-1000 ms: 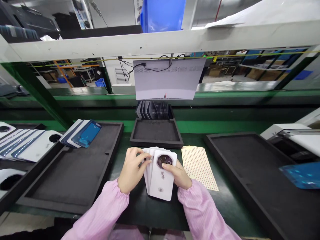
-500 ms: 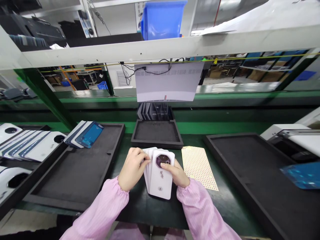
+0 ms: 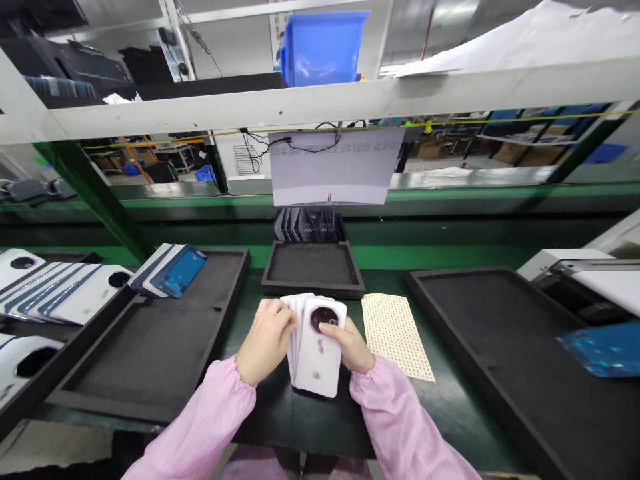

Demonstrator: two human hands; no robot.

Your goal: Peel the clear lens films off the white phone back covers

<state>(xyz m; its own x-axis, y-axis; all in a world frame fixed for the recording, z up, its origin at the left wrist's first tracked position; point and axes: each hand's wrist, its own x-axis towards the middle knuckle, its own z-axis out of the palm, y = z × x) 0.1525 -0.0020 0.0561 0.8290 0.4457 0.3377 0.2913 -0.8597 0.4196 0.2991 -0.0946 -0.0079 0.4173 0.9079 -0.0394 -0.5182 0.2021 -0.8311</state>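
Observation:
A fanned stack of white phone back covers (image 3: 320,363), each with rounded corners, stands tilted between my hands over the dark green bench. The front cover shows a dark round camera area, dark lettering and a small round mark. My right hand (image 3: 353,345) wraps the stack's right edge, thumb on the camera area. At the upper left edge my left hand (image 3: 267,340) is closed, its fingertips pinching the rear covers; just what lies between those fingertips is hidden. Beside my right hand lies a pale yellow sheet (image 3: 397,337) with rows of small reddish dots.
Black trays stand on the left (image 3: 145,353), at the back centre (image 3: 313,263) and on the right (image 3: 500,347). More white and blue covers (image 3: 175,270) lean in the left tray. Dark covers (image 3: 307,225) stand behind the centre tray, under a white panel (image 3: 337,167).
The view has tipped up slightly. My left fingers have shifted a little along the covers' upper left edge. The stack has moved slightly left, still in my right hand.

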